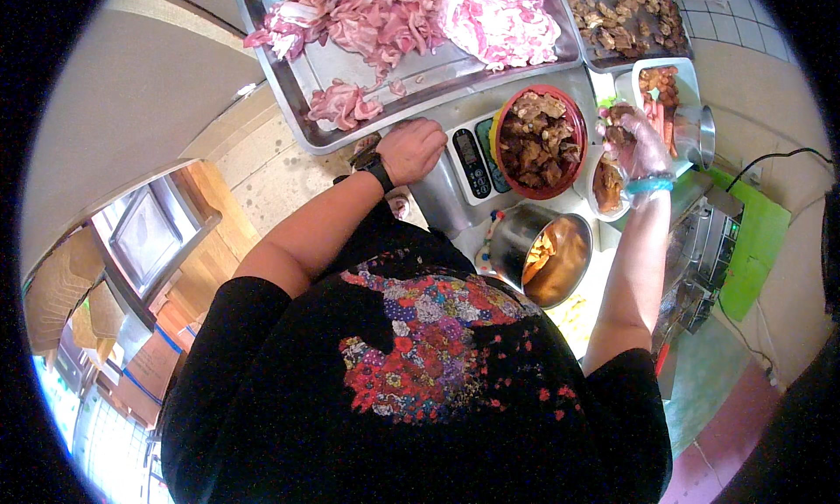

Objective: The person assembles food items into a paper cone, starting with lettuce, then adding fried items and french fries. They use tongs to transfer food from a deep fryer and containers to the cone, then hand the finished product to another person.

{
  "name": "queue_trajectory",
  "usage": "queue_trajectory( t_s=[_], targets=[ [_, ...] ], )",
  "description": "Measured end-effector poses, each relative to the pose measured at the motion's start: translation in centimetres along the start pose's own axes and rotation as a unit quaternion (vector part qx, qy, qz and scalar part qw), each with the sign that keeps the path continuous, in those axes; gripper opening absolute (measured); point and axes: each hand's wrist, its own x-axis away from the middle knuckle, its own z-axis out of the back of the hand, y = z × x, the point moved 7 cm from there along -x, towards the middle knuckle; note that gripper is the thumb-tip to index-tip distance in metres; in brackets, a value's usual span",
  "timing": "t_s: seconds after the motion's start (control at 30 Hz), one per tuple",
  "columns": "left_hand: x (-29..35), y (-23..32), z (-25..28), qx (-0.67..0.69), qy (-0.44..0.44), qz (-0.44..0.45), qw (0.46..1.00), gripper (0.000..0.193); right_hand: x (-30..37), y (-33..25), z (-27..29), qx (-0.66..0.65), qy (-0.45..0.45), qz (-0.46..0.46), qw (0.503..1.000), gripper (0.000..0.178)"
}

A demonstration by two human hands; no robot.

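Note:
My right hand (pixel 643 145) wears a clear plastic glove with a teal band at the wrist. Its fingers close on brown cooked meat (pixel 620 119), to the right of the red bowl (pixel 581 128). That bowl holds chunks of brown meat (pixel 535 141) and sits on a kitchen scale (pixel 472 164) with a dark button panel. My left hand (pixel 413 151), bare and with a black watch at the wrist, rests curled on the counter left of the scale, nothing visible in it. Beneath my right hand stands a small white bowl (pixel 588 186) with brown food.
A large steel tray (pixel 420 101) of raw sliced meat lies at the back; beside it is a tray of browned pieces (pixel 626 18). A white tub (pixel 687 73) holds orange-brown food. Nearer me stands a steel pot (pixel 507 241) with yellow pieces. A black cable (pixel 774 152) runs at right.

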Motion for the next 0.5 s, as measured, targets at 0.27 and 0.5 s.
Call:
queue_trajectory(
  t_s=[0.27, 0.5],
  targets=[
    [0.1, -0.2, -0.3, 0.007, -0.021, 0.01, 1.0, 0.013, -6.2, -2.8, 4.1, 0.028, 0.044, 0.013, 0.999, 0.022],
    [-0.1, 0.0, -0.2, -0.014, -0.012, -0.001, 1.0, 0.009, -9.3, -7.4, 5.2, -0.03, 0.221, 0.115, 0.968, 0.041]
  ],
)
